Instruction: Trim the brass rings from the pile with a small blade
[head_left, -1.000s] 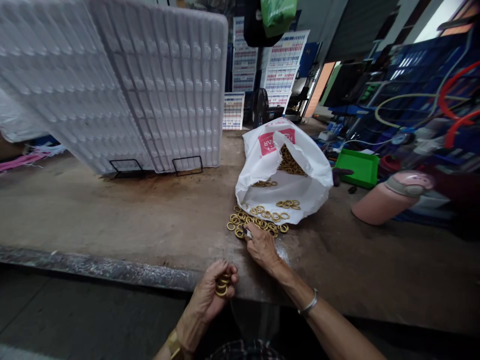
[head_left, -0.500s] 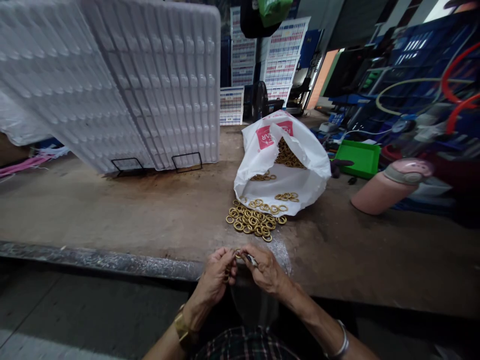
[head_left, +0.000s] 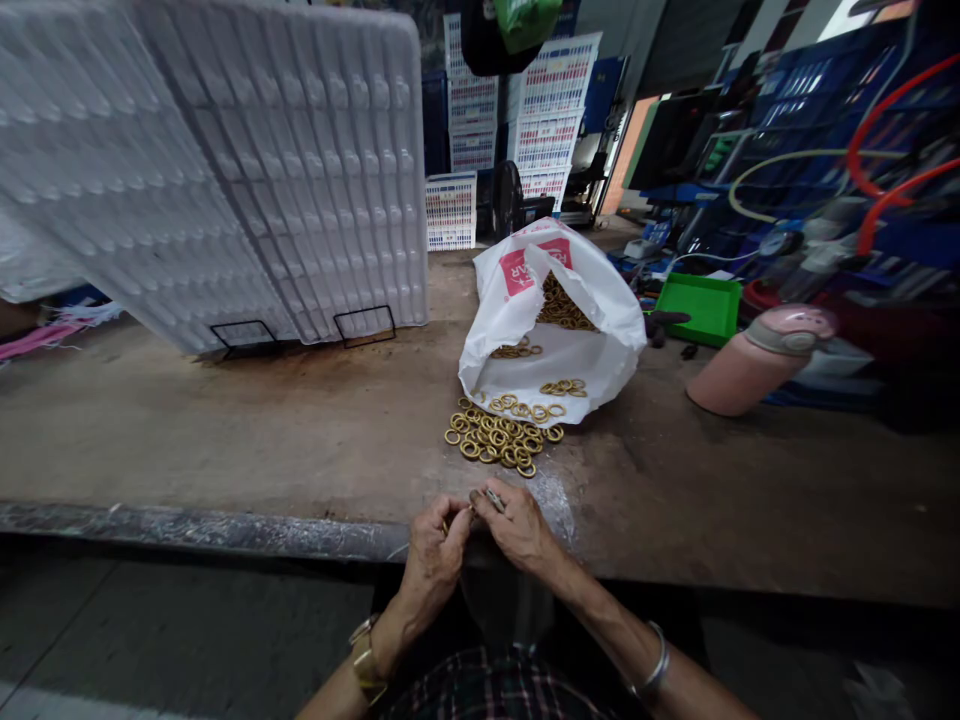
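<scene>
My left hand is closed on brass-coloured rings, mostly hidden by the fingers. Close beside it, fingertips nearly meeting, my right hand is wrapped round a small metal tool; its exact kind does not show. Both hands are at the front edge of the bench. Just beyond them lies a loose pile of brass rings. It spills from the mouth of a white plastic sack lying on its side, with more rings inside.
Tall ribbed translucent panels stand at the left on black wire stands. To the right are a pink bottle, a green tray and red hoses. White crates are stacked behind the bench.
The view has turned slightly, shifting the bench things a little left. My left hand has rolled so its back shows more and the rings show less. Both hands keep their hold.
</scene>
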